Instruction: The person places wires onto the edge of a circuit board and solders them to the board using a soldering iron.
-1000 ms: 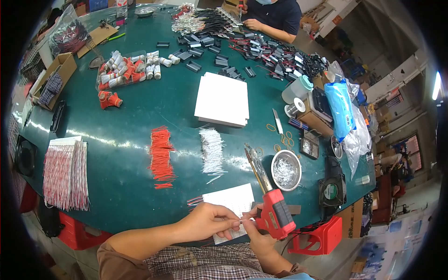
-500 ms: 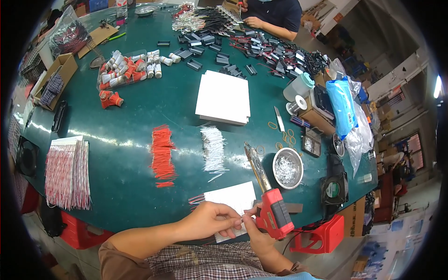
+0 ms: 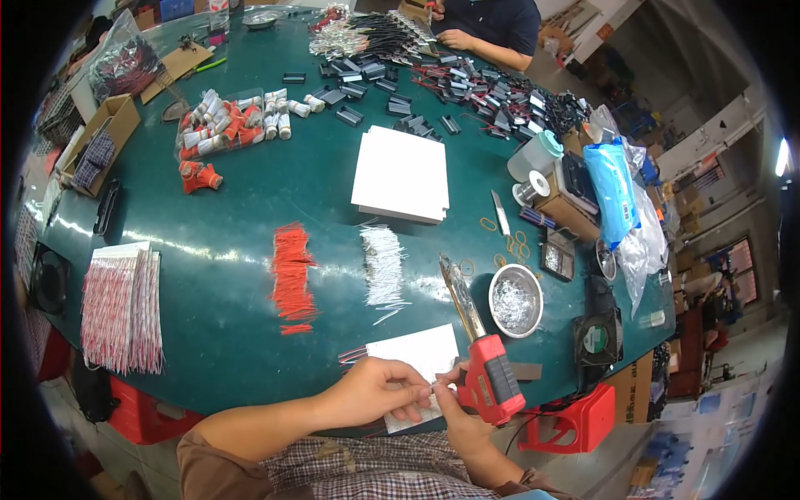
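My left hand [image 3: 385, 393] is closed in a pinch above the white card [image 3: 421, 340]. A tiny piece between its fingertips is too small to name. My right hand [image 3: 463, 423] meets it there, thumb and fingertip together, while its other fingers wrap round a red and grey soldering gun [image 3: 493, 379]. The gun's metal barrel and tip point away from me, over the table. Several thin red and dark wires [image 3: 353, 356] stick out past the card's left edge, beside my left hand.
Red wire pieces [image 3: 292, 279] and white wire pieces [image 3: 383, 265] lie in piles ahead. A metal bowl [image 3: 516, 302] stands right of the gun, near a small fan [image 3: 597, 340]. Farther off are a white stack [image 3: 401, 175], black holders [image 3: 350, 115] and another person's hand [image 3: 455, 39].
Both hands hold nearly the same place, with only a slight shift of the fingertips. The whole view has moved a little; the soldering gun keeps its pose.
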